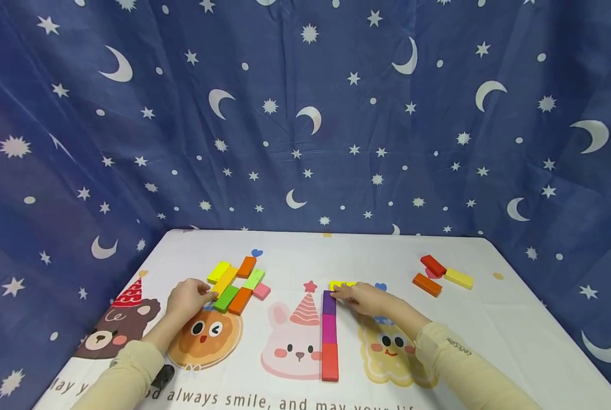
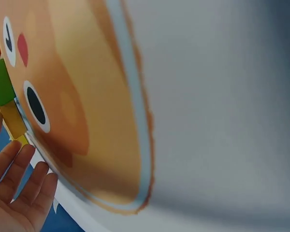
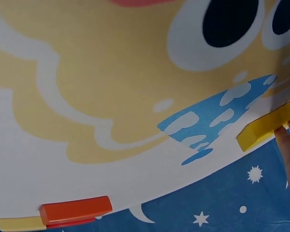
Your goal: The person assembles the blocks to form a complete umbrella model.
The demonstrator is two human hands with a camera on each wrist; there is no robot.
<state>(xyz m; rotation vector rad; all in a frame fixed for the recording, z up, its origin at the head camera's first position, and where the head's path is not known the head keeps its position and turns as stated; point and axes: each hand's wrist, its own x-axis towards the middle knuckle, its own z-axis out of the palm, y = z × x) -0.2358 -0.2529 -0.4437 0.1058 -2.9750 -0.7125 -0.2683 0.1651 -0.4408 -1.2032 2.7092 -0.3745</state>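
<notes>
My left hand (image 1: 186, 300), fingers loosely bent, is beside a cluster of blocks. Its thumb and fingertips are close to an orange-yellow block (image 2: 13, 119), and a green block (image 2: 2, 82) lies just beyond. My right hand (image 1: 368, 300) rests its fingertips on a yellow block (image 3: 268, 123), which lies crosswise at the far end of a column. That column runs toward me: a purple block (image 1: 329, 303), a magenta block (image 1: 329, 329) and a coral-red block (image 1: 329, 363). The hand covers part of the yellow block in the head view.
The left cluster also has a yellow block (image 1: 218, 271), orange blocks (image 1: 246, 267), a light green block (image 1: 254, 279) and a pink block (image 1: 261, 291). Farther right lie a red block (image 1: 433, 265), an orange block (image 1: 427, 285) and a pale yellow block (image 1: 459, 278). A starry curtain (image 1: 295, 142) hangs behind.
</notes>
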